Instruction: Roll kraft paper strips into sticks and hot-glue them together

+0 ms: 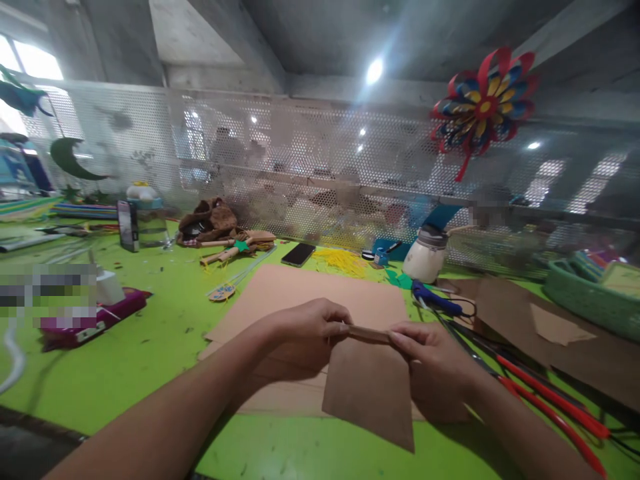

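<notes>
A piece of brown craft paper hangs between my hands, its upper edge rolled or folded into a narrow strip. My left hand pinches the left end of that strip, and my right hand pinches the right end. The lower part of the paper fans down toward me. Beneath it, larger tan paper sheets lie on the green table. My hands stay above these sheets.
Red-handled scissors and a blue glue gun lie at right, near brown paper and a green basket. A white jar, a phone and yellow paper shreds stand behind. A purple power strip sits left.
</notes>
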The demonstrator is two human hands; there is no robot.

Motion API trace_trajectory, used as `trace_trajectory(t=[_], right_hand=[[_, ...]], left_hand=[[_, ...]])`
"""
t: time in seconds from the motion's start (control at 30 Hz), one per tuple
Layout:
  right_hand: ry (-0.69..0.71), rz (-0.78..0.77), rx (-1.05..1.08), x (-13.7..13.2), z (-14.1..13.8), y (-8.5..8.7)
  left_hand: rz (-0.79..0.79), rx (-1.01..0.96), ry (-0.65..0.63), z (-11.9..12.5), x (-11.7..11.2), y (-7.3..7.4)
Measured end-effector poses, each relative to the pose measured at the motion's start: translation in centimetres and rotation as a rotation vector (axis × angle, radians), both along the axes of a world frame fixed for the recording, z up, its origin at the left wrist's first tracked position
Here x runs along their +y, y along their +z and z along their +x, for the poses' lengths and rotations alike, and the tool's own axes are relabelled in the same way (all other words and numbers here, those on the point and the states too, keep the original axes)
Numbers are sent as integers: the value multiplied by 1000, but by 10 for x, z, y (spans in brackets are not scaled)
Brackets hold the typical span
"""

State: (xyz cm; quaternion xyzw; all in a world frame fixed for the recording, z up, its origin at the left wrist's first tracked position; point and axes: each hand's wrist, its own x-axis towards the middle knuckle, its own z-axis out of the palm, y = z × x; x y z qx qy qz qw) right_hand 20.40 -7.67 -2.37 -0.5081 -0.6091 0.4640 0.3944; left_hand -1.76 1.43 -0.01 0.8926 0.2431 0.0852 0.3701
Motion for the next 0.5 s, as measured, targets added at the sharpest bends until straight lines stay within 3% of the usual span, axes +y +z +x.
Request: trace_trajectory(t=[0.17, 0.27, 0.4, 0.5], right_hand=[[-21, 10, 15, -1, 5, 3], [-42, 4, 174, 1, 13, 3], [-121, 13, 463, -1, 18, 8], [-118, -25, 439, -11, 8, 18]], left_hand=[[11, -6, 9, 0, 2, 0], [-65, -78, 13, 1, 2, -1], [-370, -260, -23, 1, -6, -2], [-682, -374, -80, 4, -16, -3]])
